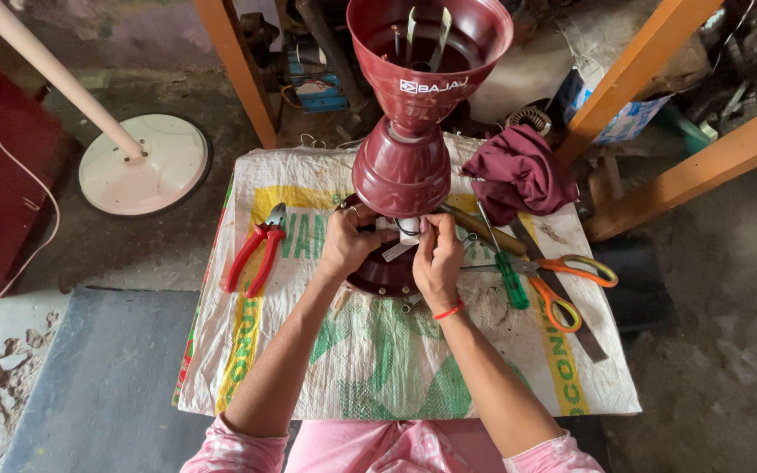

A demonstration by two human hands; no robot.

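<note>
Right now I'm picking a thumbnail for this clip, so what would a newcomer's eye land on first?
The tall maroon fan housing standing mid-table, its cup-shaped top open toward the camera. Just below it, the left hand and right hand work close together at its base. Bright tools flank them on the printed sack: red-handled pliers on the left, orange-handled scissors on the right.

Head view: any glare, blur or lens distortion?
Head view: soft even daylight, no hard shadows; faint sheen on the maroon fan housing; hands and pliers sharp; wide-angle stretch makes the top cup loom and the orange beams splay.
</note>
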